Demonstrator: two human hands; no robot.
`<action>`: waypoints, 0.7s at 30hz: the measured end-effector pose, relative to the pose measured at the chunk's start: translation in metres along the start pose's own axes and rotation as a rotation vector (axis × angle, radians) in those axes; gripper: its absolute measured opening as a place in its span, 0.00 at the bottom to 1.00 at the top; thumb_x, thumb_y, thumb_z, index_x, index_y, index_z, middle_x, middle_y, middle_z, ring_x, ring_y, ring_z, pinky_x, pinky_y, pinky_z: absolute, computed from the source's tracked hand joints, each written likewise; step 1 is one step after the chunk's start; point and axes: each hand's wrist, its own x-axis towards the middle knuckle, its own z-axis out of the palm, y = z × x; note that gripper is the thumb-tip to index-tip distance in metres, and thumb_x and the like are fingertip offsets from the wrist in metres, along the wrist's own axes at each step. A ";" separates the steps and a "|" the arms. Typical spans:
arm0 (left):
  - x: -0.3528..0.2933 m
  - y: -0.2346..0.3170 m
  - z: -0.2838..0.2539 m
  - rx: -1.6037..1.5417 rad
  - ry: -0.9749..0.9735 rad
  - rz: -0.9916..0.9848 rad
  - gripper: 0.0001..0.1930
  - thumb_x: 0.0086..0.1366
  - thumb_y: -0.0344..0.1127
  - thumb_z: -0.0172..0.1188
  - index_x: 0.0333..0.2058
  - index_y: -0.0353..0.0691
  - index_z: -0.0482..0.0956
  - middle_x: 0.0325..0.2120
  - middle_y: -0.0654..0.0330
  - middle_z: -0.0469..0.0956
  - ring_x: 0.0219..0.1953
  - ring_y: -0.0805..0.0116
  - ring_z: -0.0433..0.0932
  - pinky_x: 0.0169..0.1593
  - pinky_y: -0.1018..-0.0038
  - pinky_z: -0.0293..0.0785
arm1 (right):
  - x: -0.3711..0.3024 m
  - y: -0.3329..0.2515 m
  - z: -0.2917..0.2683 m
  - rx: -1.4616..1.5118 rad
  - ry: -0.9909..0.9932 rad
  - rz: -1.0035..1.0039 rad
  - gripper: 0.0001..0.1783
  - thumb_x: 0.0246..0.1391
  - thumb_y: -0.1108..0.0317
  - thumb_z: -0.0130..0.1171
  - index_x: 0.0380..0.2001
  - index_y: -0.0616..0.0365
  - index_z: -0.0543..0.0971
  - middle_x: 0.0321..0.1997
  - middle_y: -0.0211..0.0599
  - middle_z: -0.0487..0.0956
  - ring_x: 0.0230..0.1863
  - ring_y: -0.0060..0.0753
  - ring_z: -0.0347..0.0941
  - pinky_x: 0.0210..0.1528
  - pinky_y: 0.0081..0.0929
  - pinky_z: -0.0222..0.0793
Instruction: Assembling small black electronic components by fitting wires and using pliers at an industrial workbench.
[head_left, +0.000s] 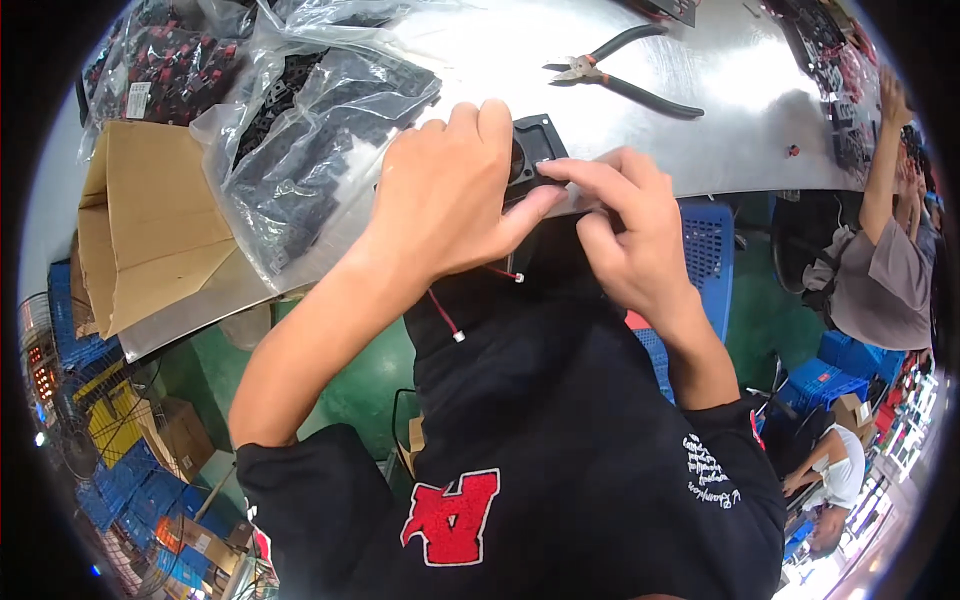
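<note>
A black plastic housing [539,140] with a round opening lies at the front edge of the metal table. My left hand [455,185] is closed over its left part, with the thumb along the near side, and hides much of it. My right hand [630,215] has its index fingertip pressed on the housing's near right corner, the other fingers curled; whether it pinches a small piece there I cannot tell. Two thin red-and-black leads with white connectors [459,337] hang below my left hand, in front of my dark shirt.
Diagonal cutters [630,75] with black handles lie open on the metal table [740,150]. At left are a clear bag of black parts [310,150], a bag of red and black pieces [170,70] and an open cardboard box [150,220]. Other people [890,270] are at right.
</note>
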 end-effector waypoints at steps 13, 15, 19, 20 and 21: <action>0.008 -0.005 -0.001 0.172 0.014 0.111 0.31 0.61 0.64 0.60 0.32 0.35 0.71 0.22 0.54 0.75 0.22 0.59 0.79 0.27 0.68 0.76 | 0.141 -0.023 -0.025 -0.838 0.176 0.682 0.32 0.56 0.53 0.54 0.48 0.77 0.73 0.42 0.58 0.80 0.49 0.51 0.78 0.51 0.39 0.75; 0.008 -0.006 -0.001 0.171 0.023 0.119 0.31 0.61 0.64 0.60 0.32 0.35 0.71 0.22 0.54 0.75 0.22 0.59 0.79 0.27 0.68 0.76 | 0.153 -0.011 -0.021 -0.795 0.136 0.570 0.35 0.54 0.51 0.58 0.49 0.79 0.71 0.46 0.67 0.79 0.52 0.56 0.78 0.55 0.39 0.74; 0.008 -0.005 0.000 0.172 0.018 0.109 0.31 0.61 0.63 0.61 0.32 0.35 0.71 0.22 0.54 0.76 0.22 0.59 0.79 0.27 0.69 0.76 | 0.134 0.027 -0.033 -0.232 0.215 0.189 0.29 0.53 0.56 0.60 0.46 0.75 0.75 0.47 0.64 0.80 0.49 0.56 0.80 0.53 0.42 0.75; 0.011 -0.001 -0.001 0.169 0.023 0.124 0.31 0.61 0.63 0.61 0.32 0.35 0.71 0.22 0.54 0.76 0.22 0.59 0.79 0.27 0.69 0.76 | 0.144 0.067 -0.029 -0.374 0.237 0.299 0.25 0.52 0.58 0.60 0.43 0.73 0.78 0.46 0.62 0.81 0.47 0.56 0.80 0.52 0.42 0.75; 0.012 0.000 0.002 0.169 0.038 0.137 0.30 0.61 0.63 0.61 0.32 0.35 0.71 0.22 0.54 0.76 0.22 0.59 0.79 0.27 0.68 0.76 | 0.152 0.088 -0.024 -0.510 0.245 0.402 0.21 0.51 0.60 0.61 0.40 0.70 0.80 0.46 0.60 0.81 0.46 0.56 0.81 0.51 0.42 0.76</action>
